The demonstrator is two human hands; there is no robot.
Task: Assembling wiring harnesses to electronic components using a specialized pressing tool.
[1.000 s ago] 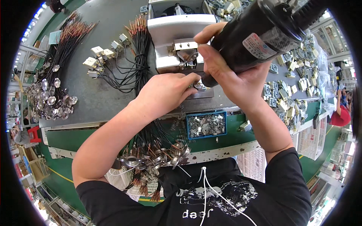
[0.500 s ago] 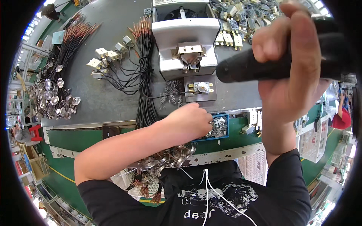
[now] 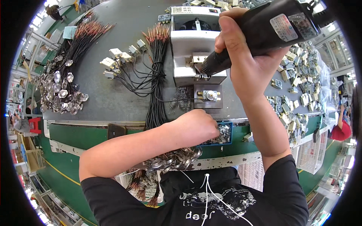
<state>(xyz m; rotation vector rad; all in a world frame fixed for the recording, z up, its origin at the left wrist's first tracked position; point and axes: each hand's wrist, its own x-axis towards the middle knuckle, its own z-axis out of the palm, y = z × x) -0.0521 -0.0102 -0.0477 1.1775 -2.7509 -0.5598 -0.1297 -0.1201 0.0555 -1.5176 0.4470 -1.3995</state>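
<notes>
My right hand (image 3: pixel 250 66) is wrapped round a black electric screwdriver (image 3: pixel 260 32). Its narrow end slants down to the metal outlet on the front of a silver screw feeder (image 3: pixel 184 47); the tip itself is hard to make out. Below the feeder, a small switch-like part (image 3: pixel 211 95) with a round white centre and brass tabs sits on a grey metal block (image 3: pixel 208 105), a black wire running to it. My left hand (image 3: pixel 201 126) is closed beside a blue tray (image 3: pixel 230 132) of small metal pieces. Whatever its fingers hold is hidden.
A tied bundle of black wires (image 3: pixel 157 64) with copper ends lies left of the feeder, with coiled springs (image 3: pixel 181 98) beside it. More wires with round metal caps (image 3: pixel 62 88) lie far left. Loose switch parts (image 3: pixel 298 94) cover the right. Metal rings (image 3: pixel 175 158) hang near my lap.
My right hand has brought the screwdriver leftward, its end now at the feeder's outlet. My left hand stays closed by the blue tray. The whole view has shifted slightly.
</notes>
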